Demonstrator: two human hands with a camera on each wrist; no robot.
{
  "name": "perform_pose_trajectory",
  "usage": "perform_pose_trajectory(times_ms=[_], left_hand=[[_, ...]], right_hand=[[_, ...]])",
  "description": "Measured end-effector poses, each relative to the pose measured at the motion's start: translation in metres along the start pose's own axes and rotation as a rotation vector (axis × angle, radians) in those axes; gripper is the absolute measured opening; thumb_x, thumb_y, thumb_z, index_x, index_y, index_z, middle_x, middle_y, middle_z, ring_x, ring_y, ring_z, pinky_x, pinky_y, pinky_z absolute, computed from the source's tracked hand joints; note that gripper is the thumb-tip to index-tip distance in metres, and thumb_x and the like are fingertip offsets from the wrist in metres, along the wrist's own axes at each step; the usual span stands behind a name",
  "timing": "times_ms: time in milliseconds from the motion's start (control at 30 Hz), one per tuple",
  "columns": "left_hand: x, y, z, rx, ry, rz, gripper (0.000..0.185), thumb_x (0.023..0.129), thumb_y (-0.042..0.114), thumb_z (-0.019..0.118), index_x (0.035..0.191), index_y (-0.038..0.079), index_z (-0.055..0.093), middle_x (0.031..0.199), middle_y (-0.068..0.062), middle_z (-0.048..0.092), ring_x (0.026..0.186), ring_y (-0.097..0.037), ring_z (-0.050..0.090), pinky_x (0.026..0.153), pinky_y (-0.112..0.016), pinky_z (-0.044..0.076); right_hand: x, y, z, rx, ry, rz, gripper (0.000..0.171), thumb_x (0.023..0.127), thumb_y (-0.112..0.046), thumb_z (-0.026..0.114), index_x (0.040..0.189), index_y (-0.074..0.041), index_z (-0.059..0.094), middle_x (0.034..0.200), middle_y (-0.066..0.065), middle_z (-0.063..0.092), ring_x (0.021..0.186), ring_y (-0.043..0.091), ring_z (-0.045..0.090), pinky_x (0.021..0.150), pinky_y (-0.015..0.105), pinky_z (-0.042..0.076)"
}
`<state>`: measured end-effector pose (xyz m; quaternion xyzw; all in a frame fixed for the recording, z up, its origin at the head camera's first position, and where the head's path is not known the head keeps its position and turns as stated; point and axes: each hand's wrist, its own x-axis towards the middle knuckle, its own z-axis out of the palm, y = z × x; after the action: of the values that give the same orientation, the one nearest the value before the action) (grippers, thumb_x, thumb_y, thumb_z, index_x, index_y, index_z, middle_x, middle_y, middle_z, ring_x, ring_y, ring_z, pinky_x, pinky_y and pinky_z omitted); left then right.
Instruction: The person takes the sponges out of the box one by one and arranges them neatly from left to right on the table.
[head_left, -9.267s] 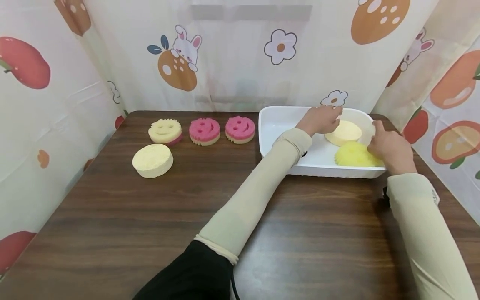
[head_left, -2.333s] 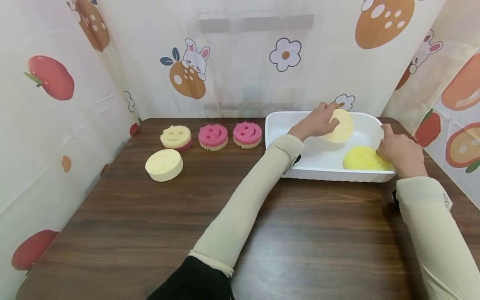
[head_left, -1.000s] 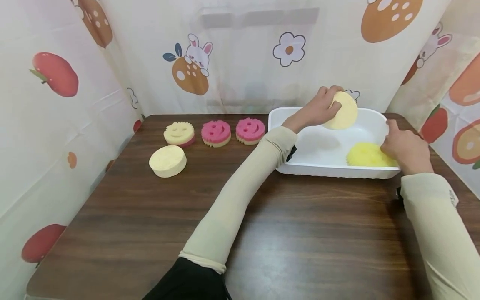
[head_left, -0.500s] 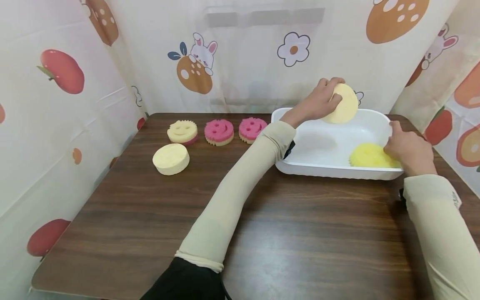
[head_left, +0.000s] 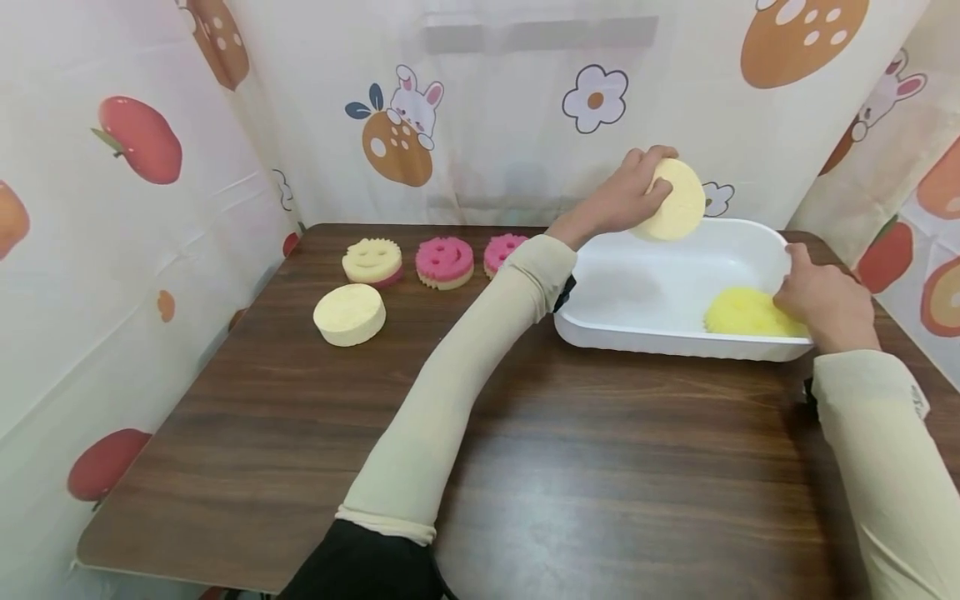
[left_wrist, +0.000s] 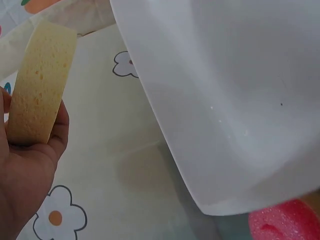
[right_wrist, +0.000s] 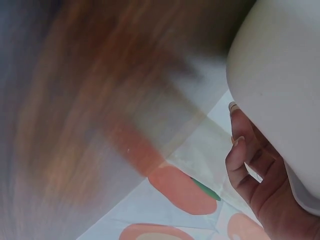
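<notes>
In the head view my left hand pinches a round pale-yellow sponge on edge above the back of a white tray. The left wrist view shows the porous side of this sponge between thumb and fingers, apart from the tray wall. My right hand grips the tray's right end. Seen from the right wrist, its fingers curl along the outer wall of the tray. A bright yellow, bumpy-edged sponge lies inside the tray's front right corner, close to my right hand.
Left of the tray on the brown wooden table are a cream smiley sponge, a pink one and another pink one, partly behind my left sleeve. A round cream sponge lies before them. Patterned cloth hangs behind.
My left hand has lifted the round sponge from the tray floor, tipped it on edge and carried it up and slightly left. My right hand stays at the tray's right end.
</notes>
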<state>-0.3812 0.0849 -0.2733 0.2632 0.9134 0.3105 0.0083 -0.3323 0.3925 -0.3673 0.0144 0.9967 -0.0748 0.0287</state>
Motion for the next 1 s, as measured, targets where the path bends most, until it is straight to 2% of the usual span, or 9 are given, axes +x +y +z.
perform_pose_trajectory(times_ms=[333,500,833,1000], left_hand=[[-0.014,-0.008,-0.013,-0.002,0.014,0.001,0.046,0.105,0.025,0.03,0.15,0.02,0.034,0.134,-0.002,0.039,0.104,-0.008,0.041,0.083,-0.011,0.039],[-0.021,-0.011,-0.019,0.043,0.017,0.007,0.046,0.105,0.023,0.029,0.15,0.017,0.034,0.14,-0.003,0.041,0.11,-0.007,0.039,0.088,-0.01,0.036],[-0.034,-0.028,-0.032,0.034,0.033,0.026,0.044,0.104,0.018,0.025,0.146,0.016,0.039,0.14,-0.006,0.044,0.111,-0.009,0.041,0.087,-0.013,0.038],[-0.043,-0.036,-0.037,0.057,0.02,0.011,0.044,0.104,0.017,0.025,0.145,0.016,0.041,0.139,-0.005,0.045,0.113,-0.01,0.041,0.089,-0.013,0.038]], right_hand=[[-0.001,-0.004,-0.002,-0.008,-0.015,0.028,0.073,0.096,-0.023,0.046,0.154,-0.001,0.008,0.11,0.041,0.05,0.083,0.051,0.054,0.06,0.057,0.044],[0.001,-0.002,-0.002,-0.001,-0.016,0.021,0.073,0.096,-0.024,0.045,0.155,-0.002,0.007,0.112,0.042,0.048,0.085,0.052,0.054,0.063,0.059,0.043],[0.005,0.004,0.002,0.013,-0.012,0.007,0.075,0.095,-0.026,0.049,0.154,-0.001,0.009,0.11,0.042,0.048,0.08,0.048,0.052,0.061,0.056,0.042],[0.004,0.003,0.002,0.014,-0.02,0.012,0.075,0.095,-0.026,0.049,0.153,0.0,0.009,0.11,0.042,0.047,0.078,0.046,0.052,0.061,0.055,0.041]])
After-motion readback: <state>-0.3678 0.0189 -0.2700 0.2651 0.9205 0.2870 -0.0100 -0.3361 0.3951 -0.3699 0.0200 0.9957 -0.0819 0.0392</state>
